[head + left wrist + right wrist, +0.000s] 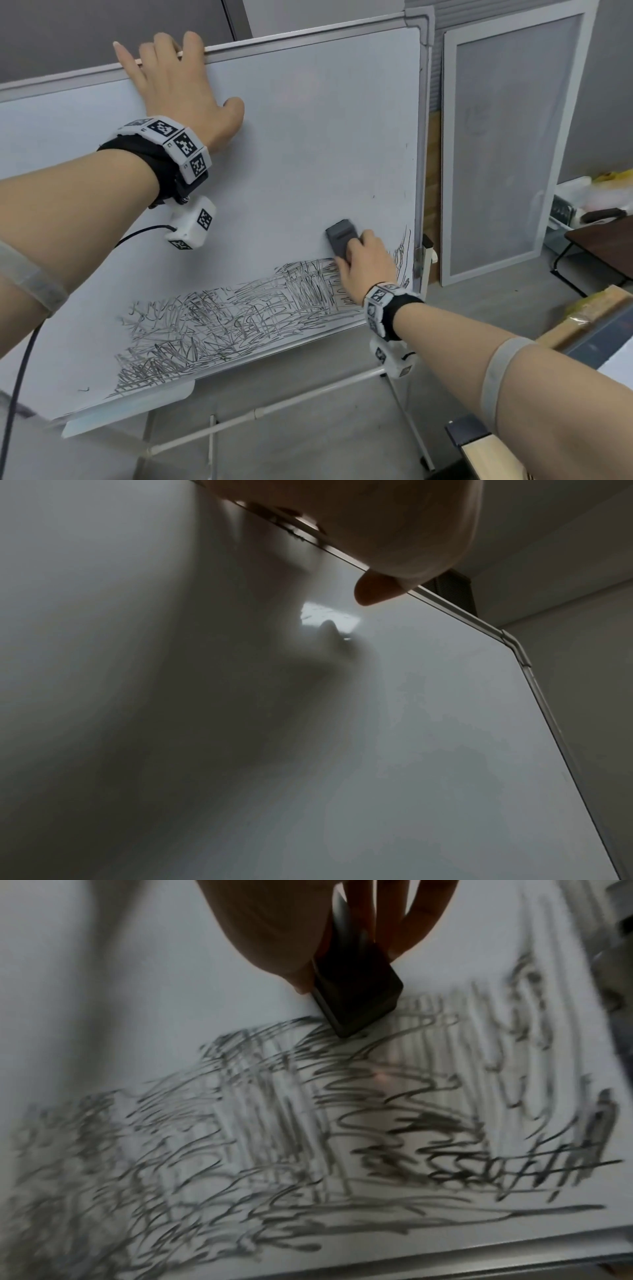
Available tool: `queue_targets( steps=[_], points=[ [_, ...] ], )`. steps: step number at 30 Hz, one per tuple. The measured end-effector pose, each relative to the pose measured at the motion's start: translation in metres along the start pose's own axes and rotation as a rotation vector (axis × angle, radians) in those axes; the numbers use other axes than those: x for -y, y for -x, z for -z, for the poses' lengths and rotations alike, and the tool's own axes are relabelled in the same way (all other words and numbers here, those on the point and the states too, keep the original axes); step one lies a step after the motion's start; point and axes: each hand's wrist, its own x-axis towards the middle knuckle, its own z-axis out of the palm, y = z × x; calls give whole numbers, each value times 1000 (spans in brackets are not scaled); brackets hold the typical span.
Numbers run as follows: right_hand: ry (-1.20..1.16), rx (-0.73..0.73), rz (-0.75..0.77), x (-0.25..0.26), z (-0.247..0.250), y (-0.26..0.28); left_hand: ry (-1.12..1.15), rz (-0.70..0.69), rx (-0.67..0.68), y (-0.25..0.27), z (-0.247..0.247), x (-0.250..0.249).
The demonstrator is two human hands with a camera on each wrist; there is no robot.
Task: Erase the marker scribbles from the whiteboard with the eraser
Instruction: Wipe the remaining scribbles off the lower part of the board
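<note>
Left hand (178,92): fingers hooked over whiteboard (308,144) top rim, 11 o'clock, palm flat.
Scribbles (219,318): lower band, 6 o'clock.
Right hand (366,263): fingers curled round dark eraser (342,238), pressed at scribbles' upper edge, 4 o'clock.

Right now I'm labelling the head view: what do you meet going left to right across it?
Left hand on the whiteboard's top edge → eraser → right hand holding it → leaning framed panel → dark table.
</note>
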Motion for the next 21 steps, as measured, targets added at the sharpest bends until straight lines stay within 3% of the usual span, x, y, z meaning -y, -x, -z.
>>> queue_targets(
  steps=[4,8,11,16,21],
  points=[
    [-7,-145,-44,-30,33,-23,-15,2,-16,0,0,-6],
    [-81,-257,-39,-30,55,-44,-24,-4,-26,2,0,-6],
    [-123,-229,-132,-36,46,-36,-15,-3,-22,2,0,-5],
    [-39,22,-299,-71,13,3,-13,-8,-26,2,1,1],
    [-105,-145,-300,-73,29,-21,-9,-2,-9,2,1,-5]
  ],
)
